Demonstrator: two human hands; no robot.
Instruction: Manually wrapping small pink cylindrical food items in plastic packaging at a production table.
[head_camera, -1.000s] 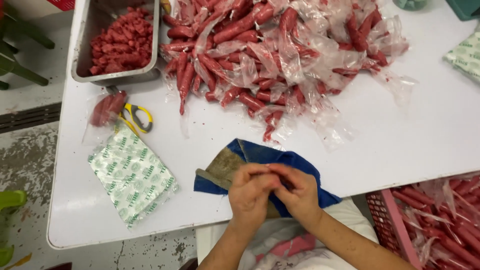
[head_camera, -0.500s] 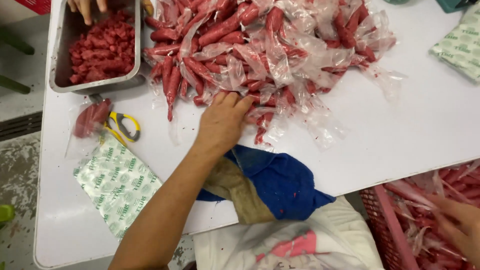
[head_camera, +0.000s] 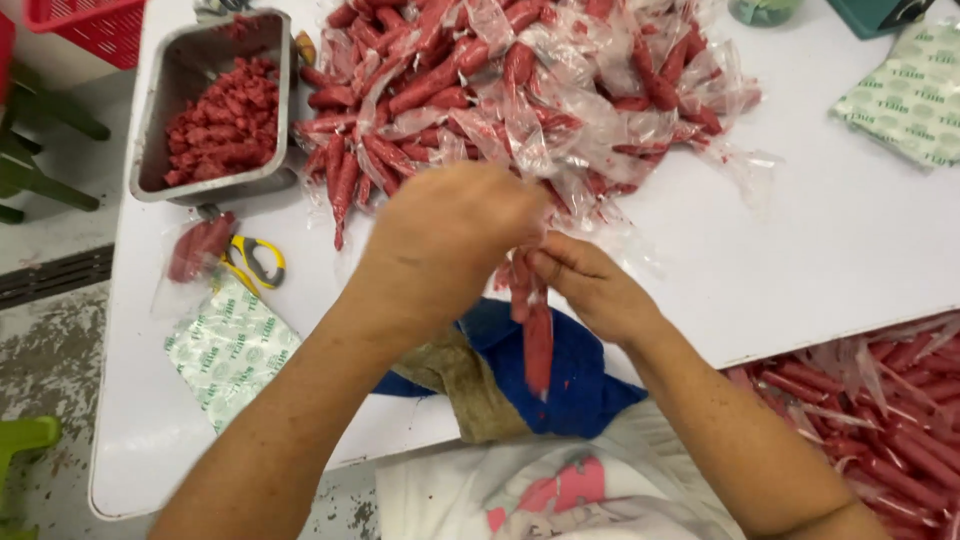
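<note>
My left hand (head_camera: 455, 235) and my right hand (head_camera: 585, 285) meet above the near edge of the white table (head_camera: 820, 250). Between them hangs a long red sausage in a clear plastic sleeve (head_camera: 537, 335), its lower end dangling over a blue cloth (head_camera: 575, 385). Both hands pinch its top end, the left hand covering the spot where the fingers meet. Behind my hands lies a big heap of several red wrapped sausages (head_camera: 500, 80).
A metal tray (head_camera: 165, 95) of red sausage pieces stands at the back left. Yellow-handled scissors (head_camera: 255, 262) and a green-printed packet (head_camera: 228, 348) lie at the left. Another printed packet (head_camera: 905, 95) sits at the right. A red crate (head_camera: 880, 400) of sausages is low right.
My left hand has drawn back from the heap with a sausage. My right hand came up from the crate at the lower right and took hold of the same sausage.
</note>
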